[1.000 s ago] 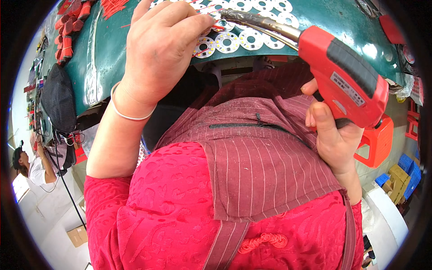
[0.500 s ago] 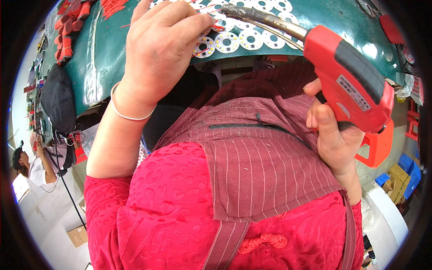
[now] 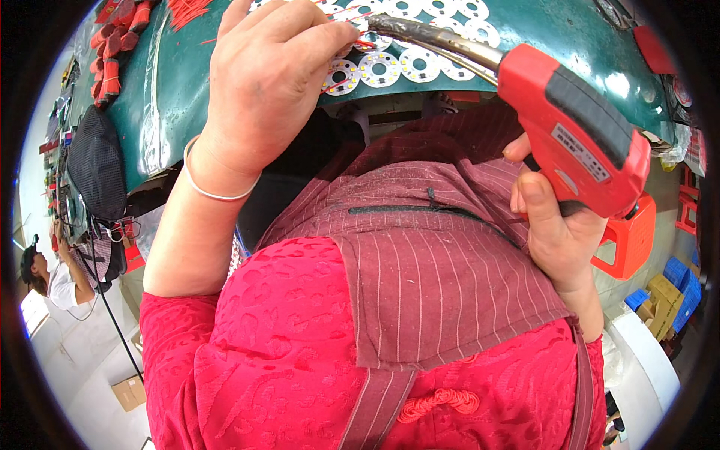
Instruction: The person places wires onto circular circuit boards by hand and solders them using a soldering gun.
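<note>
My right hand is wrapped round a red and black soldering gun. Its long metal barrel points left, and the dark tip is just right of my left fingertips, over the boards. Thumb and forefinger of my left hand are pinched together by thin red wire; the fingertips partly hide what they grip. Beneath both lie rows of white ring-shaped LED boards with small yellow chips. Short red wires lie across some of them.
The boards rest on a green tabletop. Bundles of red wire and a loose red wire pile lie at far left. A black mesh bag hangs left, an orange stool stands right. Another person is at far left.
The soldering gun has shifted slightly left and down in my right hand, its tip staying close to my left fingertips. My left hand has hardly moved.
</note>
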Action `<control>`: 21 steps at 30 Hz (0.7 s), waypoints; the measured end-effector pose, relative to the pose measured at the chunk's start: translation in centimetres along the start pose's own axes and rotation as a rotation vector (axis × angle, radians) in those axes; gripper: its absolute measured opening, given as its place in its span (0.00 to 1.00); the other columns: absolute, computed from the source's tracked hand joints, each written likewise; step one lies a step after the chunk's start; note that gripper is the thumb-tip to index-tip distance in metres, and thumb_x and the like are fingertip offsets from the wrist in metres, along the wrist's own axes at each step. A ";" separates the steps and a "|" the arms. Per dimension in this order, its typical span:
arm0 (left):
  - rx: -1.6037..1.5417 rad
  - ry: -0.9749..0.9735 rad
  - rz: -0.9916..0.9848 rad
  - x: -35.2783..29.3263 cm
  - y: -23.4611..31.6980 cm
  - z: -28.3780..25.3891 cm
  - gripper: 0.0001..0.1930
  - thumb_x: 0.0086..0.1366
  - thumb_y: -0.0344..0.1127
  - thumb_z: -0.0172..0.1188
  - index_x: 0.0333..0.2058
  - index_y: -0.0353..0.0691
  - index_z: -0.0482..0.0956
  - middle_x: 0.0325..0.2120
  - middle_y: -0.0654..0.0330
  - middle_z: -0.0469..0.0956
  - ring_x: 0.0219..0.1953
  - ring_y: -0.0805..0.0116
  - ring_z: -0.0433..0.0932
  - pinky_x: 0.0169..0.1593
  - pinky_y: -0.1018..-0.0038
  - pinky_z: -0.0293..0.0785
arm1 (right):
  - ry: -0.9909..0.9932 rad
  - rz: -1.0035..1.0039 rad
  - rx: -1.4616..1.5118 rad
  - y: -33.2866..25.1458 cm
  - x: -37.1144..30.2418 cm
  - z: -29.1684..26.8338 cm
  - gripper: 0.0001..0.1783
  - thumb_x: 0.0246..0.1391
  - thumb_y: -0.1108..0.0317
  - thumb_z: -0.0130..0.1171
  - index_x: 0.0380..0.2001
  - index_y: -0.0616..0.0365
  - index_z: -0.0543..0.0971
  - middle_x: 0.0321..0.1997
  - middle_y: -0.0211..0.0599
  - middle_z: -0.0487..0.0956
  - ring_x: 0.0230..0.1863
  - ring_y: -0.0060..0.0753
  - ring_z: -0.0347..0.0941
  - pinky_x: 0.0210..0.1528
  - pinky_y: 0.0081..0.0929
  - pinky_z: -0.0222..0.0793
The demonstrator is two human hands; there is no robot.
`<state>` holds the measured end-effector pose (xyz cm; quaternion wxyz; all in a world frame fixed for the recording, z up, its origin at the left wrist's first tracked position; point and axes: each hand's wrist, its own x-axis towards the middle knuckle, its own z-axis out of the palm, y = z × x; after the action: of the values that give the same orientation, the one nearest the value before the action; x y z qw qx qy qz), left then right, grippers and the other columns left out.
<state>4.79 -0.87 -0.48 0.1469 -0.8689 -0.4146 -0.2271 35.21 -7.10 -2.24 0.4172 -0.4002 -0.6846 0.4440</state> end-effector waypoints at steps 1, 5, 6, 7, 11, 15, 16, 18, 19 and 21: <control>0.001 -0.001 0.000 0.1 0.0 -0.1 0.14 0.53 0.24 0.67 0.39 0.47 0.87 0.28 0.66 0.80 0.35 0.63 0.81 0.62 0.55 0.69 | -0.001 0.000 0.002 0.0 0.0 0.0 0.28 0.65 0.72 0.60 0.65 0.65 0.65 0.47 0.49 0.78 0.28 0.19 0.69 0.30 0.18 0.69; 0.001 0.005 0.001 0.2 0.1 -0.1 0.14 0.53 0.24 0.67 0.38 0.46 0.87 0.28 0.66 0.80 0.35 0.63 0.81 0.62 0.55 0.69 | 0.001 -0.008 -0.002 0.0 -0.3 -0.2 0.28 0.65 0.71 0.60 0.64 0.66 0.65 0.48 0.49 0.78 0.28 0.18 0.69 0.30 0.18 0.70; 0.000 0.006 0.001 0.1 0.1 0.0 0.14 0.53 0.24 0.66 0.38 0.47 0.87 0.28 0.66 0.80 0.35 0.63 0.81 0.61 0.55 0.69 | 0.001 -0.012 0.008 0.0 -0.3 -0.2 0.28 0.65 0.70 0.60 0.64 0.66 0.65 0.48 0.49 0.78 0.28 0.18 0.69 0.30 0.19 0.70; 0.001 0.006 0.000 0.1 0.1 0.0 0.14 0.53 0.24 0.66 0.38 0.47 0.87 0.28 0.66 0.80 0.35 0.63 0.81 0.61 0.55 0.69 | 0.000 -0.013 0.008 0.0 -0.4 -0.2 0.28 0.65 0.70 0.60 0.64 0.66 0.65 0.48 0.49 0.78 0.28 0.18 0.69 0.30 0.19 0.70; 0.002 0.007 0.004 0.1 0.1 -0.1 0.13 0.54 0.24 0.66 0.38 0.47 0.87 0.28 0.66 0.79 0.35 0.63 0.81 0.61 0.56 0.70 | 0.023 0.014 0.044 -0.3 -0.2 -0.2 0.27 0.66 0.68 0.60 0.64 0.67 0.65 0.49 0.49 0.77 0.27 0.18 0.68 0.30 0.20 0.70; 0.001 0.021 0.019 0.2 0.1 0.0 0.13 0.54 0.24 0.66 0.38 0.47 0.87 0.28 0.65 0.79 0.34 0.63 0.81 0.61 0.56 0.70 | 0.010 0.022 0.019 -0.4 -0.2 -0.3 0.27 0.66 0.68 0.60 0.63 0.68 0.66 0.49 0.49 0.78 0.27 0.17 0.68 0.30 0.20 0.70; 0.001 0.021 0.019 0.2 0.1 0.0 0.13 0.54 0.24 0.66 0.38 0.47 0.87 0.28 0.65 0.79 0.34 0.63 0.81 0.61 0.56 0.70 | 0.009 0.021 0.019 -0.4 -0.2 -0.3 0.27 0.66 0.68 0.60 0.63 0.68 0.66 0.49 0.49 0.78 0.27 0.17 0.68 0.30 0.20 0.70; 0.000 0.019 0.016 0.2 0.1 -0.1 0.13 0.54 0.24 0.66 0.39 0.47 0.87 0.28 0.65 0.79 0.34 0.63 0.81 0.61 0.56 0.70 | 0.016 0.017 0.027 -0.3 -0.1 -0.3 0.27 0.66 0.68 0.60 0.63 0.68 0.66 0.49 0.49 0.78 0.27 0.17 0.68 0.30 0.19 0.70; 0.001 0.019 0.016 0.2 0.1 -0.1 0.13 0.54 0.24 0.66 0.39 0.47 0.87 0.28 0.65 0.79 0.34 0.63 0.81 0.61 0.56 0.70 | 0.016 0.016 0.027 -0.2 -0.1 -0.2 0.27 0.66 0.68 0.60 0.63 0.68 0.66 0.49 0.49 0.78 0.27 0.17 0.68 0.30 0.19 0.70; 0.002 0.004 0.009 0.2 0.1 -0.1 0.13 0.54 0.24 0.66 0.39 0.47 0.87 0.28 0.65 0.79 0.34 0.63 0.81 0.61 0.56 0.70 | 0.033 -0.007 0.051 -0.1 -0.1 0.0 0.27 0.66 0.68 0.60 0.63 0.68 0.66 0.49 0.49 0.78 0.26 0.18 0.68 0.30 0.19 0.70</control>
<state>4.89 -0.85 -0.29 0.1496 -0.8702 -0.4105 -0.2276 35.27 -7.22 -2.18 0.4400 -0.3942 -0.6676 0.4530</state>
